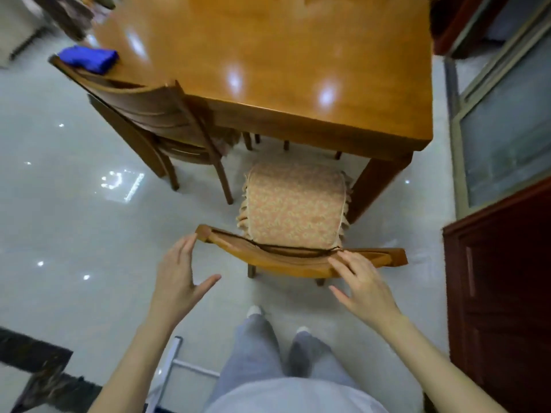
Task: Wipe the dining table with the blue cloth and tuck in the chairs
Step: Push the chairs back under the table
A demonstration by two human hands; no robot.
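step: tucking in the end chair [286, 260]; judged from both hands on its back rail, with the seat only partly under the dining table [268, 55]
end chair placement: faces the table's short end, floral seat cushion [293, 204] mostly out in the open, front edge just under the tabletop, close beside the table leg [378, 186] on the right
why hands there: one near the left tip of the rail and one right of the middle, probably so the push goes straight and the chair doesn't twist into that leg
left hand [179, 272]: open, fingers straight, fingertips touching the rail's left tip, thumb spread wide and off the wood; holds nothing
right hand [362, 281]: open, fingers laid flat over the rail right of its middle, thumb apart below; no wrap-around grip, holds nothing
blue cloth [89, 58]: bunched on the table's left edge, far from both hands, just past the side chair's top rail; blurry, looks set aside there to free both hands for the chairs
side chair [149, 114]: at the long left side, seat under the table, looks tucked
wipe progress: tabletop glossy, can't tell if wiped
next, judged: straight push forward, watch the right leg
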